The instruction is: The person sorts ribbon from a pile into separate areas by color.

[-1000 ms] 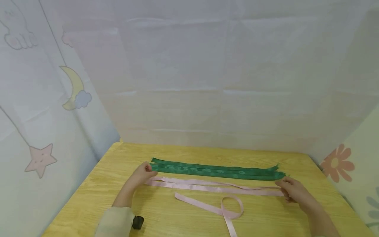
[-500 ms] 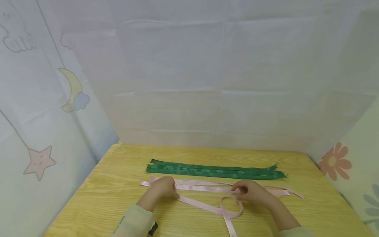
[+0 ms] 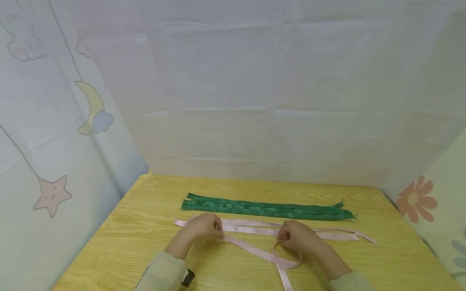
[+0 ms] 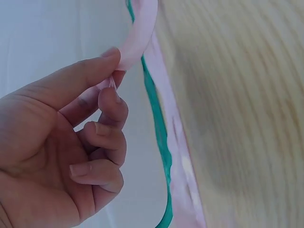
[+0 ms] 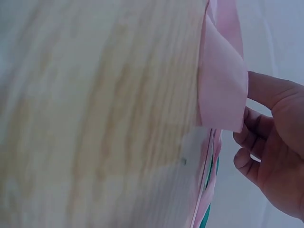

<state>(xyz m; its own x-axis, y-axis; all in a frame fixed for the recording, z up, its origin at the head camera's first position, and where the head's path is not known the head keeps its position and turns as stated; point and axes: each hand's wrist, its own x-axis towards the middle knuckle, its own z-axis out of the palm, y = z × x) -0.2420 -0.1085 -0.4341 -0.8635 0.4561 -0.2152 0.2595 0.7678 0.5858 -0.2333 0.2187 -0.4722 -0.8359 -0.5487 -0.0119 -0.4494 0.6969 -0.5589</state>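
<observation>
A loose pink ribbon [image 3: 253, 248] with a loop near its right part lies toward the front of the table. My left hand [image 3: 205, 225] pinches its left end between thumb and forefinger; in the left wrist view the ribbon [image 4: 138, 38] rises from the fingertips while the other fingers curl loosely. At the loop, my right hand [image 3: 300, 237] has thumb and fingertips on the ribbon's edge. The right wrist view shows that pink ribbon [image 5: 223, 80] bent beside the thumb. Behind both hands, flat pink ribbon strips [image 3: 251, 230] run across the table, partly hidden by the hands.
Green ribbon strips [image 3: 262, 209] lie side by side farther back, with frayed right ends. The yellow wood-grain table [image 3: 145, 210] meets a pale sheet [image 3: 218, 121] along its back edge. A small black object [image 3: 188, 278] shows by the left sleeve.
Both hands have left the ends of the back pink strips and come inward and forward to the looped ribbon. The right hand has moved left onto the loop, whose top edge has shifted slightly.
</observation>
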